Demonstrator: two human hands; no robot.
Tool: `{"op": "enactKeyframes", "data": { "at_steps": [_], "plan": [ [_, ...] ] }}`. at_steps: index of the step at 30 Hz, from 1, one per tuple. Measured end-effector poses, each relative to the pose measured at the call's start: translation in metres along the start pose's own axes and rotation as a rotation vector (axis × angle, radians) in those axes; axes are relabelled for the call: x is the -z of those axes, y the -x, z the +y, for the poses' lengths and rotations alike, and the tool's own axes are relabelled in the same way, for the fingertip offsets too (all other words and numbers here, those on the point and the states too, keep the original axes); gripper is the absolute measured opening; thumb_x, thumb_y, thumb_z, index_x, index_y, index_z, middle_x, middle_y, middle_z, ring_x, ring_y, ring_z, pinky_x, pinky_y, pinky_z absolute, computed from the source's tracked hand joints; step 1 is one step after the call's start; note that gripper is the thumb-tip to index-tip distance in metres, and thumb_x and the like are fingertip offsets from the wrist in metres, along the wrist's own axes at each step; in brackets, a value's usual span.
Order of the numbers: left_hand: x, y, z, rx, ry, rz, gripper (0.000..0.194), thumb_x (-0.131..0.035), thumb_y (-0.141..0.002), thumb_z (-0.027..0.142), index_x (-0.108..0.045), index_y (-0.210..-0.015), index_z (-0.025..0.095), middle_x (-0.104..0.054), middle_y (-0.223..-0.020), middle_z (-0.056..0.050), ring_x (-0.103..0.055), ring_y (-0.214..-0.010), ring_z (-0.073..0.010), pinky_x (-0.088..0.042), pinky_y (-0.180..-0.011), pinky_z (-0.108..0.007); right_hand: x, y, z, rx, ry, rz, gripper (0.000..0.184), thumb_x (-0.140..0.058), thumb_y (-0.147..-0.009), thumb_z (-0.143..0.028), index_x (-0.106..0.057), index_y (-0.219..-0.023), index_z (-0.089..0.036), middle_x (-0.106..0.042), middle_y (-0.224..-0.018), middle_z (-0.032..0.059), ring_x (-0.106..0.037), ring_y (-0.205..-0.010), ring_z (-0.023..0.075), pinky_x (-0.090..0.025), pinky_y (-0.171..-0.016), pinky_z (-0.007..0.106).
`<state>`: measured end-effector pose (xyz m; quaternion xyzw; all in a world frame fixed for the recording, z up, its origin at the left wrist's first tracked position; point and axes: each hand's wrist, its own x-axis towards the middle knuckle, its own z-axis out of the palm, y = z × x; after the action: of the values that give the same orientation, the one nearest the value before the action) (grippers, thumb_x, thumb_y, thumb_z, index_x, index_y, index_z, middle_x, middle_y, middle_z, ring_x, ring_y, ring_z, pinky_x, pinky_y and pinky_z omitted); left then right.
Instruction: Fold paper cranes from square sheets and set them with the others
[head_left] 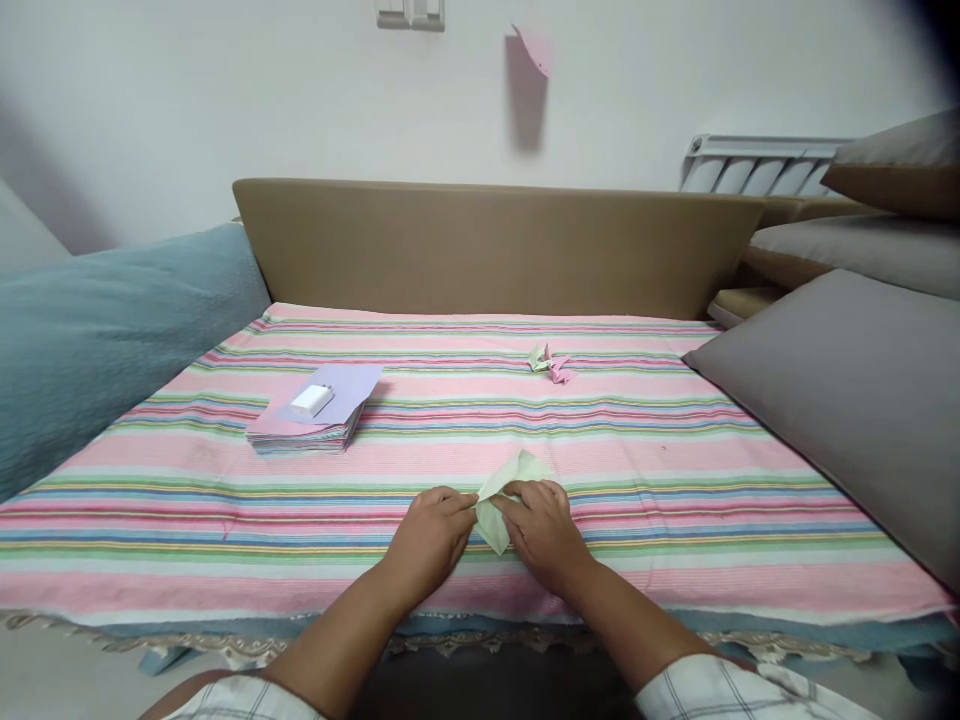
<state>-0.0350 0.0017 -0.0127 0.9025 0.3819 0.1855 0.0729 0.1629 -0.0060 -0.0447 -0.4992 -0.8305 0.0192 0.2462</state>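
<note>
A light green sheet of origami paper [493, 528], partly folded, is between my two hands above the striped cloth. My left hand [433, 530] pinches its left corner between thumb and fingers. On the other side, my right hand [546, 528] is closed on the paper, with the thumb and fingers pressed along the fold. The upper flap of the paper stands up behind my right fingers. Some of the fold is hidden under the fingers. Beyond my hands lie small folded paper figures, one green [538, 357] and some pink [558, 369].
A stack of coloured paper [300, 440] sits to the left, with a white charger plug [312, 400] on top. The striped cloth [675, 470] covers the seat. Grey cushions [847, 380] stand at the right, a blue cushion [127, 330] at the left, a brown backrest [495, 250] behind.
</note>
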Motion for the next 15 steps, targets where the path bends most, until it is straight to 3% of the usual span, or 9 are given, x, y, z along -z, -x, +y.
{"op": "enactKeyframes", "data": {
  "at_steps": [6,15],
  "plan": [
    [0.0038,-0.0012,-0.0011,0.027,-0.005,-0.002,0.025,-0.05,-0.083,0.019,-0.066,-0.101,0.028,-0.066,-0.108,-0.002,-0.055,-0.094,-0.0192,-0.042,-0.085,-0.037,0.0012,0.0001,-0.0017,-0.003,0.021,0.009,0.038,-0.045,-0.086,-0.021,-0.052,-0.121,-0.034,-0.056,-0.105,0.0042,-0.046,-0.094,0.0203,-0.023,-0.091,0.041],
    [-0.0009,0.0026,-0.0077,0.095,-0.008,0.02,0.042,-0.055,-0.078,0.017,-0.056,-0.118,0.026,-0.062,-0.117,-0.003,-0.054,-0.101,-0.0224,-0.041,-0.09,-0.041,0.0025,0.0002,-0.0057,-0.002,0.077,0.042,0.03,-0.051,-0.084,-0.022,-0.059,-0.111,-0.031,-0.057,-0.103,0.0038,-0.047,-0.093,0.019,-0.021,-0.095,0.039]
  ]
}}
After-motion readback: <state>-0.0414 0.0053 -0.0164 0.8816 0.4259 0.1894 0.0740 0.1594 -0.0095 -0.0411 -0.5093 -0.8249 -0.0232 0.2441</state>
